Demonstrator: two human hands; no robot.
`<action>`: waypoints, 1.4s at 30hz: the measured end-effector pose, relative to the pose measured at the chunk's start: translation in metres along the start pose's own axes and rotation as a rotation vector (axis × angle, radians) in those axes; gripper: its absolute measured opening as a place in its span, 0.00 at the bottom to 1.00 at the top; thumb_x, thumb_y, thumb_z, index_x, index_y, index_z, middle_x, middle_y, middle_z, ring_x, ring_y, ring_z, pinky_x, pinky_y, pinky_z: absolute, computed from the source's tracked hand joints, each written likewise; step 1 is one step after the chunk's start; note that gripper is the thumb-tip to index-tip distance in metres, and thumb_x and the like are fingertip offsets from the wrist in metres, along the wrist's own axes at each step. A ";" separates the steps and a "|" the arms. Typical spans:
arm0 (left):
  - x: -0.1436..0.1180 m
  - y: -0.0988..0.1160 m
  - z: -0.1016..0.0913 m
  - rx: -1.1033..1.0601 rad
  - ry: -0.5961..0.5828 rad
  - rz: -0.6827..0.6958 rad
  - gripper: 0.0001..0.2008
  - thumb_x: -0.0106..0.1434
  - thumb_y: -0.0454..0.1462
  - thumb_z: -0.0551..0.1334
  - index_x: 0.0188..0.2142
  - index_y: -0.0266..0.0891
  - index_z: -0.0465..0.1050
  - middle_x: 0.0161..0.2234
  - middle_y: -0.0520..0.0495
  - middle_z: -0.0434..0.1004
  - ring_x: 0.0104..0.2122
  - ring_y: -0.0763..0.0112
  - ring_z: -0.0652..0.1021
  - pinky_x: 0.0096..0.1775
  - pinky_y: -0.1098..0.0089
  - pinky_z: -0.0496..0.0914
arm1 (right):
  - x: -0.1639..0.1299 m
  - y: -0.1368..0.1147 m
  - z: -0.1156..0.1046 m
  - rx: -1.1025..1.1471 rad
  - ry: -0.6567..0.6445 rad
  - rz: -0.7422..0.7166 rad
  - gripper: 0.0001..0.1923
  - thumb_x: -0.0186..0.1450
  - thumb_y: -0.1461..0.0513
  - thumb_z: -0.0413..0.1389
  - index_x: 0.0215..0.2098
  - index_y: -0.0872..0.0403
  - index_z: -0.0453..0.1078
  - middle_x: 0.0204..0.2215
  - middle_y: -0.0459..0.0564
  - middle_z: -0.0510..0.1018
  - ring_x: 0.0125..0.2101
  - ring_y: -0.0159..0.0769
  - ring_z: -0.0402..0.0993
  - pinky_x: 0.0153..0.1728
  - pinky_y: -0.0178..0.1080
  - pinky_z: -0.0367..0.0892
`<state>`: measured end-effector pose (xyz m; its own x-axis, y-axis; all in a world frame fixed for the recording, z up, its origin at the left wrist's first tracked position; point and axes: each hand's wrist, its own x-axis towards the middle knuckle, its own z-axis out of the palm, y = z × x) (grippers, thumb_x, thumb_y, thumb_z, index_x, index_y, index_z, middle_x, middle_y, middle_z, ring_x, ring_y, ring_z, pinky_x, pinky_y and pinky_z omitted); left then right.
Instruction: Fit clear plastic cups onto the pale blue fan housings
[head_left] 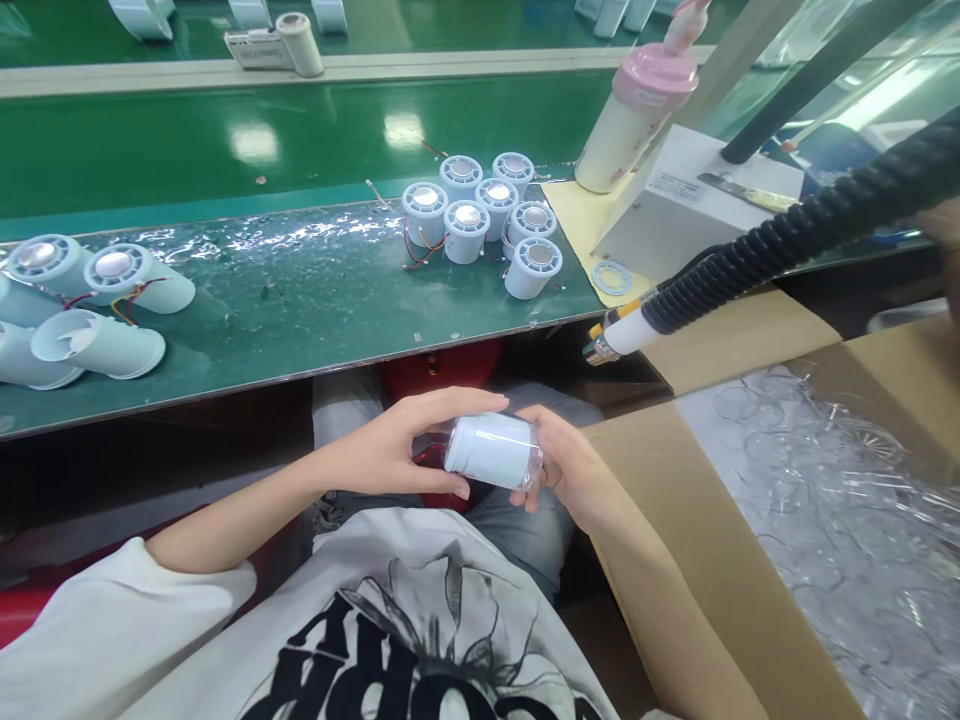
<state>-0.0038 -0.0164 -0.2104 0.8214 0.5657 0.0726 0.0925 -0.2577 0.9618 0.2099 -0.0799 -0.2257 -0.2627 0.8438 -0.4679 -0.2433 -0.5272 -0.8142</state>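
Above my lap, a light blue cylindrical housing [491, 450] lies on its side inside a clear plastic sleeve [535, 456]. My left hand [409, 445] curves around its left end, fingers along the top and thumb underneath. At the other end, my right hand [574, 465] grips the clear sleeve between thumb and fingers. Red wire shows by my left palm. On the bench beyond stands a cluster of similar light blue housings [466, 218] with silver discs on top and thin coloured wires.
More light blue housings [120, 345] lie at the bench's left. An open cardboard box [675, 470] of clear plastic parts [847, 500] sits at right. A black corrugated hose [750, 265] reaches in over it. A pink-topped bottle [626, 120] and grey metal box [667, 215] stand behind.
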 end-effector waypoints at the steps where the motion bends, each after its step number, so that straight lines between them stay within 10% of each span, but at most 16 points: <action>1: 0.000 -0.001 0.000 -0.014 0.000 -0.005 0.38 0.52 0.35 0.69 0.61 0.46 0.58 0.60 0.40 0.63 0.58 0.57 0.66 0.56 0.60 0.66 | 0.000 0.000 0.001 0.006 0.003 0.010 0.26 0.55 0.42 0.56 0.36 0.53 0.60 0.16 0.41 0.73 0.14 0.30 0.72 0.13 0.28 0.64; 21: 0.006 -0.004 0.008 -0.112 0.033 0.016 0.31 0.52 0.32 0.69 0.55 0.46 0.65 0.56 0.40 0.65 0.56 0.57 0.68 0.50 0.63 0.70 | -0.001 0.004 0.003 0.128 -0.143 0.242 0.33 0.62 0.38 0.39 0.24 0.57 0.65 0.15 0.47 0.72 0.10 0.25 0.65 0.07 0.25 0.54; 27: 0.002 0.005 0.008 -0.266 0.065 -0.197 0.29 0.56 0.34 0.67 0.56 0.45 0.62 0.54 0.42 0.67 0.50 0.61 0.73 0.49 0.64 0.71 | -0.007 0.017 -0.002 -0.336 0.217 -0.324 0.11 0.65 0.56 0.51 0.44 0.52 0.60 0.36 0.50 0.77 0.31 0.35 0.78 0.27 0.37 0.74; 30: 0.002 0.006 0.009 -0.338 0.078 -0.229 0.28 0.56 0.35 0.66 0.56 0.46 0.62 0.52 0.44 0.68 0.47 0.64 0.74 0.47 0.66 0.72 | -0.006 0.020 -0.009 -0.699 0.210 -0.799 0.25 0.60 0.67 0.57 0.53 0.46 0.57 0.63 0.54 0.56 0.60 0.45 0.58 0.55 0.53 0.62; 33: 0.002 0.006 0.010 -0.381 0.067 -0.260 0.27 0.57 0.37 0.65 0.56 0.46 0.62 0.48 0.45 0.71 0.43 0.66 0.75 0.43 0.67 0.73 | -0.006 0.019 -0.014 -0.858 0.055 -0.982 0.32 0.59 0.72 0.57 0.56 0.39 0.58 0.64 0.47 0.55 0.62 0.43 0.54 0.59 0.53 0.58; 42: 0.003 0.006 0.002 -0.278 -0.052 -0.187 0.36 0.53 0.34 0.69 0.60 0.47 0.60 0.61 0.41 0.61 0.57 0.57 0.68 0.54 0.61 0.67 | -0.012 0.019 -0.008 -0.065 -0.034 -0.325 0.25 0.57 0.57 0.63 0.52 0.44 0.66 0.49 0.49 0.75 0.46 0.43 0.74 0.42 0.44 0.74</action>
<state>0.0001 -0.0176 -0.2046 0.8327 0.5408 -0.1188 0.0933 0.0744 0.9929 0.2159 -0.0998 -0.2386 -0.2121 0.9625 -0.1690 -0.2592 -0.2222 -0.9399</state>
